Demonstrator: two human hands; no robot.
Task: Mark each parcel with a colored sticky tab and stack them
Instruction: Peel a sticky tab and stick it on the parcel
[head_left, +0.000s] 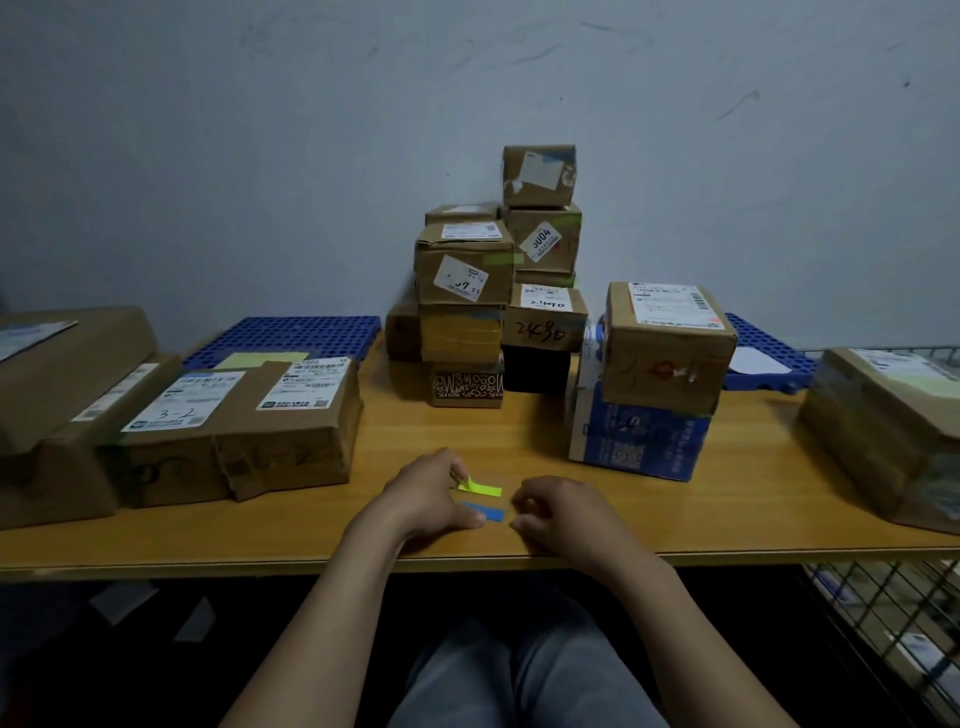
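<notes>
Desk (415, 426) of yellow wood is seen carrying parcels along its whole width. Flat cardboard parcels (234, 415) are lined at the left, a tall stack of parcels (483, 291) is set against the wall at centre, and a brown box on a blue-and-white carton (644, 436) is placed just right of it. A further parcel (893, 431) is seen at the far right. Near the front edge, a yellow tab (485, 489) is pinched at its lifted end by the left hand (431, 493), thumb pressed on a blue tab (488, 512). The right hand (556, 512) is loosely curled, nothing held, resting beside the tabs.
</notes>
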